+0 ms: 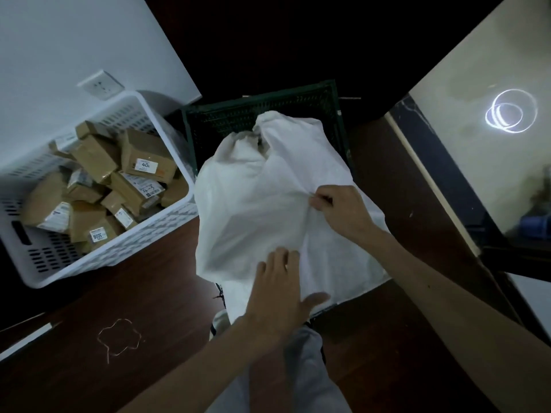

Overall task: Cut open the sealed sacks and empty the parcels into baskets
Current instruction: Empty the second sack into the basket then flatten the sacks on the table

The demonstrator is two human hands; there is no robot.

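A white woven sack (256, 198) lies tipped into a dark green basket (268, 105), its gathered mouth pointing into the basket. My right hand (340, 210) pinches a fold of the sack's cloth near its middle right. My left hand (283, 290) rests flat on the sack's near end, fingers spread, thumb out to the right. A white basket (167, 222) to the left holds several brown cardboard parcels (143, 159) with labels. What is inside the sack is hidden.
The baskets stand on a dark brown wooden floor (119, 368). A loose loop of string (119, 338) lies on the floor at the lower left. A white wall with a socket (101, 84) rises behind the white basket. My legs show below the sack.
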